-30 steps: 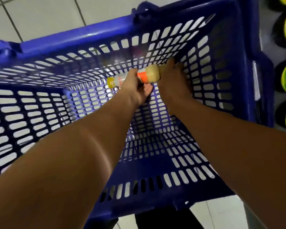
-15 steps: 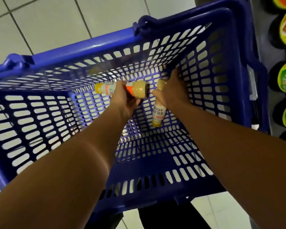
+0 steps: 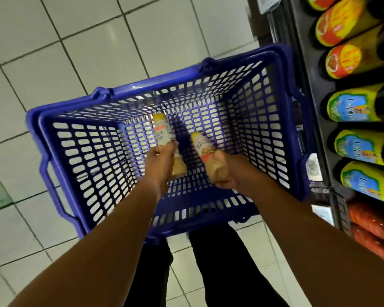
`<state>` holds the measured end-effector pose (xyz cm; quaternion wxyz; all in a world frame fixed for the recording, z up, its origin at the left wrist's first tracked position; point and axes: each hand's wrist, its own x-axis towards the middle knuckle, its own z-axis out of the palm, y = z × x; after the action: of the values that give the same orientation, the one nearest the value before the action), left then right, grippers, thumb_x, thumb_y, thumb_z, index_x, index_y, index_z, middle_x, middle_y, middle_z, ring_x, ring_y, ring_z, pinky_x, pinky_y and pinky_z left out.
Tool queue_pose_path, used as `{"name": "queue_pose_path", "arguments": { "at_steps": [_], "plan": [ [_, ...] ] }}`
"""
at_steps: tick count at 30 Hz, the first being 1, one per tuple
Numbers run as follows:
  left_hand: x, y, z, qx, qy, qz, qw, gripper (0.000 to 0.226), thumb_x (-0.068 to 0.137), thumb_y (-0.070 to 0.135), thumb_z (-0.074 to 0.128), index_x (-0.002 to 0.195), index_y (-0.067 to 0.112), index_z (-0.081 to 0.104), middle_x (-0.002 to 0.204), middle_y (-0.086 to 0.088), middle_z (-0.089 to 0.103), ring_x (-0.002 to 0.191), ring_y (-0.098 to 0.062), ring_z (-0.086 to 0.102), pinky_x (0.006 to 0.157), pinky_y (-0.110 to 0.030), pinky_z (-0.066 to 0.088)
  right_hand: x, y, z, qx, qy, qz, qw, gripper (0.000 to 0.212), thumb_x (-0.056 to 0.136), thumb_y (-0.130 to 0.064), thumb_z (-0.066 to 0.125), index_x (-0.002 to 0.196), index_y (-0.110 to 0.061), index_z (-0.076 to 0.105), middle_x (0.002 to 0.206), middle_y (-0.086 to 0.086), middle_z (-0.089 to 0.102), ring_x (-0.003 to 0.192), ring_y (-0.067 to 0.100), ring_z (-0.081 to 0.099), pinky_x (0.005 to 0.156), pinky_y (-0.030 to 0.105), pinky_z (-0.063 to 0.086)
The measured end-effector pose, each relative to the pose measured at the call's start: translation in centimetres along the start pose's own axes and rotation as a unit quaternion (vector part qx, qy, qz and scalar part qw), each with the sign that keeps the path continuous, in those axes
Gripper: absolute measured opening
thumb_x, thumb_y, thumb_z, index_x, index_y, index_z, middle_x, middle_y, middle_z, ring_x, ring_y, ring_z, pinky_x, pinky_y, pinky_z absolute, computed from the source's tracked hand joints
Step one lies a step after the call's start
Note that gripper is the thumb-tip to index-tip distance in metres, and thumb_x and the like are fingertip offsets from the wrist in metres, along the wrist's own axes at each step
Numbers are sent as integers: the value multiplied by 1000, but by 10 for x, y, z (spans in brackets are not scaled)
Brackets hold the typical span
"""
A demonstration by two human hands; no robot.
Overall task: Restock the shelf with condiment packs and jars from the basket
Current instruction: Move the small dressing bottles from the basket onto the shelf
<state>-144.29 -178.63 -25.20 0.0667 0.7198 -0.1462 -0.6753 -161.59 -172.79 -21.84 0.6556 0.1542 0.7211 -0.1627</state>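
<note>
A blue plastic basket (image 3: 53,165) stands on the tiled floor below me. My left hand (image 3: 159,165) grips a small condiment bottle (image 3: 163,132) with a yellow cap and a white and orange label, cap pointing away from me. My right hand (image 3: 233,173) grips a second bottle (image 3: 205,149) of the same kind around its beige lower half. Both bottles are held above the basket's inside. I see nothing else lying in the basket.
A dark shelf (image 3: 306,69) runs along the right edge, stocked with dark bottles bearing yellow-green labels (image 3: 355,107) and orange-yellow labels (image 3: 339,25). Red packs (image 3: 372,227) lie lower on it. My dark trouser legs (image 3: 220,262) are below the basket. White floor tiles (image 3: 53,52) lie to the left.
Both hands have risen out of the basket bottom, each with a bottle. The left bottle turned from lying sideways to pointing away. The view pulled back, showing the whole basket and shelf.
</note>
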Motion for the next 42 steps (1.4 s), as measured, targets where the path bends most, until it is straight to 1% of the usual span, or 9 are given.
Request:
{"name": "queue_pose_path", "arguments": {
  "at_steps": [5, 11, 14, 18, 22, 27, 31, 36, 42],
  "plan": [
    [-63, 18, -6, 74, 30, 67, 995, 29, 87, 34, 74, 98, 18, 53, 89, -9, 68, 74, -24, 64, 70, -41, 56, -65, 27, -3, 155, -137, -11, 978, 28, 99, -31, 56, 118, -11, 60, 99, 11, 69, 87, 25, 67, 75, 42, 60],
    [-173, 69, -16, 116, -26, 158, 980, 22, 86, 21, 69, 97, 16, 49, 79, -7, 61, 68, -20, 55, 64, -39, 50, -175, 32, 4, 156, -157, -94, 971, 19, 88, -19, 65, 104, -10, 63, 105, 22, 66, 86, 32, 68, 72, 46, 61],
    [-237, 102, -22, 128, -60, 202, 969, 23, 90, 14, 64, 108, 10, 50, 85, -8, 62, 67, -19, 57, 60, -36, 51, -239, 20, 10, 193, -165, -181, 950, 33, 67, -18, 67, 98, -10, 58, 85, 20, 58, 75, 35, 61, 66, 46, 59],
    [-319, 149, -30, 167, -97, 271, 943, 27, 87, 11, 69, 102, 23, 51, 91, -1, 64, 73, -9, 61, 63, -23, 53, -321, 1, 14, 228, -119, -291, 921, 38, 61, -15, 60, 99, -15, 61, 82, 16, 62, 78, 32, 58, 78, 52, 52],
    [-394, 189, -38, 150, -148, 301, 930, 42, 79, 12, 81, 107, 21, 51, 91, -1, 66, 75, -8, 66, 67, -31, 58, -398, -13, 12, 216, -114, -392, 887, 22, 80, -10, 59, 102, -13, 56, 69, -2, 62, 61, 17, 60, 61, 37, 51],
    [-478, 228, -44, 156, -203, 363, 896, 44, 77, 16, 83, 110, 26, 55, 77, 13, 68, 72, -6, 66, 63, -23, 53, -487, -25, 13, 210, -51, -450, 866, 49, 60, -40, 71, 105, -21, 65, 85, 4, 68, 78, 23, 65, 72, 42, 54],
    [-545, 251, -44, 145, -232, 400, 875, 47, 69, 30, 75, 111, 27, 56, 78, 15, 67, 76, -7, 65, 66, -27, 54, -548, -24, 13, 213, -40, -494, 842, 34, 66, -46, 76, 96, -33, 71, 90, 4, 74, 82, 20, 72, 73, 39, 57],
    [-616, 267, -48, 137, -273, 441, 844, 27, 89, 7, 66, 110, 21, 56, 91, -2, 70, 82, -22, 64, 75, -44, 56, -621, -16, 9, 214, -7, -557, 802, 29, 73, -46, 75, 98, -33, 69, 88, 2, 75, 80, 18, 72, 66, 37, 59],
    [-682, 284, -49, 177, -322, 487, 792, 40, 88, -3, 65, 117, 19, 50, 111, -21, 68, 91, -32, 69, 77, -41, 59, -686, 1, -10, 224, 51, -617, 752, 25, 70, -48, 72, 88, -30, 69, 80, -1, 70, 69, 13, 64, 57, 29, 53]
  ]
}}
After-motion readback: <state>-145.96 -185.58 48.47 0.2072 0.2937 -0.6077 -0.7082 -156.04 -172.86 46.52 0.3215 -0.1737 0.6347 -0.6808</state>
